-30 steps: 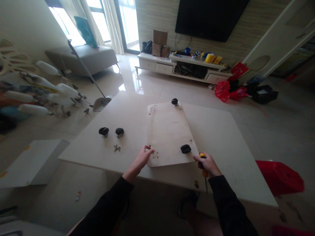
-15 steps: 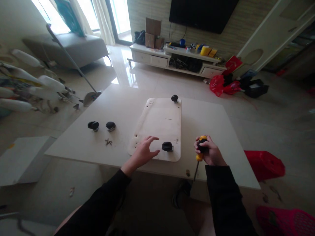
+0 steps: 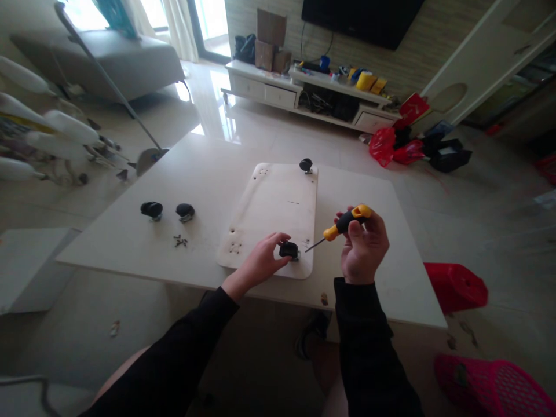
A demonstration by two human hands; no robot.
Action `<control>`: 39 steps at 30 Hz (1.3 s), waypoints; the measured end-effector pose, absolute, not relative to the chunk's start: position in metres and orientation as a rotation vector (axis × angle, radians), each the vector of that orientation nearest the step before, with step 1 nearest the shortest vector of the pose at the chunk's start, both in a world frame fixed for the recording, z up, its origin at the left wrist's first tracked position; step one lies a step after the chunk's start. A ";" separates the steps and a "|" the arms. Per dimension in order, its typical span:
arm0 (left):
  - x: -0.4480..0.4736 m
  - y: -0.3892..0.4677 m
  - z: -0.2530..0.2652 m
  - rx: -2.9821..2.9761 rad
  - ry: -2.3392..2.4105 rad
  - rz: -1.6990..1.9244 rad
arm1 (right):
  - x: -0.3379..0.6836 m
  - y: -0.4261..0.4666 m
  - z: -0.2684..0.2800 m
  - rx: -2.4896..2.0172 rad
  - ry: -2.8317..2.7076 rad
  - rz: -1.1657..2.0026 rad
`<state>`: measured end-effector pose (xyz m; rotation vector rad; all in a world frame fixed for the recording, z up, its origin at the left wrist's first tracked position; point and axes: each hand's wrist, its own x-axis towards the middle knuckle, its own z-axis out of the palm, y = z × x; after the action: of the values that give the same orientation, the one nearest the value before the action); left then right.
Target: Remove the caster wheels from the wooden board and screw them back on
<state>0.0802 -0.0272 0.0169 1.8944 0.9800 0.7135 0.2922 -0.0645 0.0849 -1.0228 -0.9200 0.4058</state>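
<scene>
Screwdriver [image 3: 347,223], tight in right hand [image 3: 365,246], has swung toward near caster [image 3: 288,250], left hand [image 3: 263,262] narrowed around it; far caster [image 3: 306,165] also on board [image 3: 273,200], two loose casters [image 3: 151,209] (screws [image 3: 180,241] alongside) off.

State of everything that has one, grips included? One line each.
Left grip, fingers around near caster
Right grip, closed on screwdriver
Screwdriver, held, tip beside near caster
Near caster, wheel up on board
Far caster, wheel up on board
Board, flat on table
Loose casters, wheels up on table
Screws, loose pile on table
TV, screen dark
</scene>
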 end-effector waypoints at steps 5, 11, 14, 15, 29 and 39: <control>0.078 -0.024 0.021 1.906 0.918 0.700 | 0.277 -0.068 0.081 -1.017 -1.037 0.442; 0.077 -0.021 0.020 1.869 0.882 0.685 | 0.271 -0.067 0.081 -1.024 -0.998 0.497; 0.076 -0.020 0.018 1.865 0.871 0.695 | 0.269 -0.066 0.080 -1.028 -1.014 0.504; 0.076 -0.020 0.018 1.866 0.870 0.697 | 0.268 -0.066 0.080 -1.033 -1.015 0.507; 0.077 -0.020 0.024 1.883 0.865 0.688 | 0.264 -0.071 0.084 -1.058 -1.128 0.522; 0.091 -0.027 0.028 1.989 0.771 0.787 | 0.267 -0.080 0.103 -1.043 -1.422 0.901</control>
<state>0.0913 -0.0272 0.0282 1.9888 0.7713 0.7874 0.2674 -0.0803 0.1030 -1.0426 -1.4215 0.9012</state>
